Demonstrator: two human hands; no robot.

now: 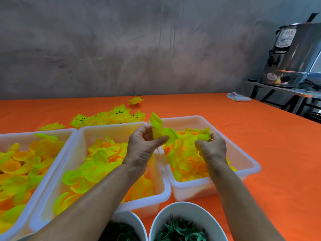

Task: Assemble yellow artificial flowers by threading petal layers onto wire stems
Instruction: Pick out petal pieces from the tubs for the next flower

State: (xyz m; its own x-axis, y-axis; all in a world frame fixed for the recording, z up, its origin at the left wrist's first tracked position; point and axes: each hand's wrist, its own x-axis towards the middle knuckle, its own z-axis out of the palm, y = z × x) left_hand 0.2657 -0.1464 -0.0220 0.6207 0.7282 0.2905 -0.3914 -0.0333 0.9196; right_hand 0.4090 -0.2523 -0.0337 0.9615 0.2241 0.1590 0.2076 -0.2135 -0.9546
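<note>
My left hand (145,146) pinches a yellow petal layer (159,128) above the gap between the middle tray (104,129) and the right tray (243,153). A thin wire stem (160,155) hangs down below that hand. My right hand (212,149) reaches into the right tray and its fingers curl round loose yellow petals (202,134) from the pile there. All three white trays, including the left tray (66,133), hold yellow and orange petal layers. Several finished yellow flowers (111,117) lie on the orange table behind the trays.
Two white bowls (187,207) with green parts stand at the front edge, the left bowl (130,220) partly hidden by my arm. A single flower (136,101) lies farther back. White paper (238,97) lies far right. A steel urn (295,54) stands on a side stand.
</note>
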